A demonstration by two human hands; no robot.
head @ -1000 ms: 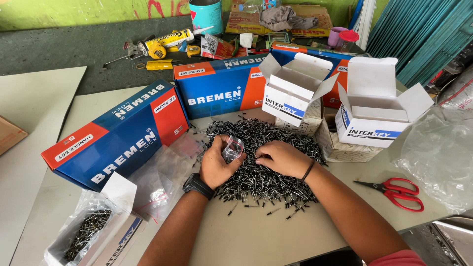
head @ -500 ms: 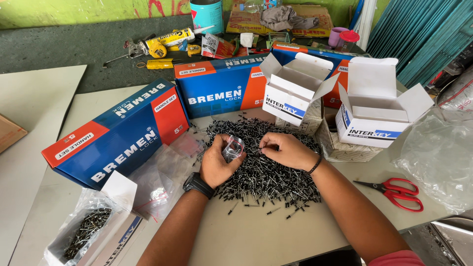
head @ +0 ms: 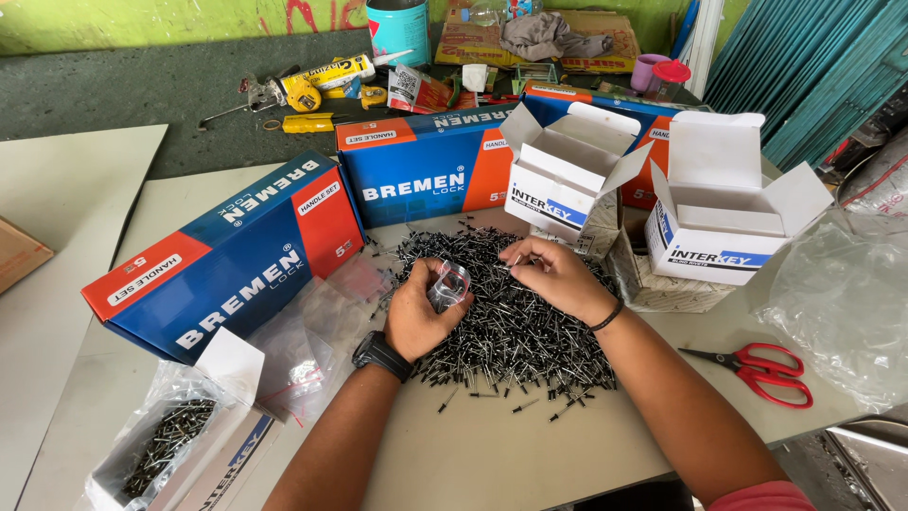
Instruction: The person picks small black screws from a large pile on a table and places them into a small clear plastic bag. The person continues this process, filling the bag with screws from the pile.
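A heap of small dark rivets (head: 511, 331) lies on the pale table (head: 492, 454). My left hand (head: 416, 312), with a black watch on its wrist, holds a small clear plastic bag (head: 448, 284) open at the heap's left edge. My right hand (head: 558, 276) is raised just above the far side of the heap, its fingertips pinched on a few rivets close to the bag's mouth.
Two long blue-and-orange boxes (head: 227, 255) (head: 426, 170) stand to the left and behind. Two open white cartons (head: 563, 175) (head: 724, 203) sit at the right. Red scissors (head: 761, 369), crumpled plastic (head: 851, 293), loose clear bags (head: 312, 331) and a bagged box of rivets (head: 170, 440) lie around. Tools clutter the back.
My right hand has lifted off the middle of the heap and moved up and away from me with a pinch of rivets. The left hand and bag stayed put.
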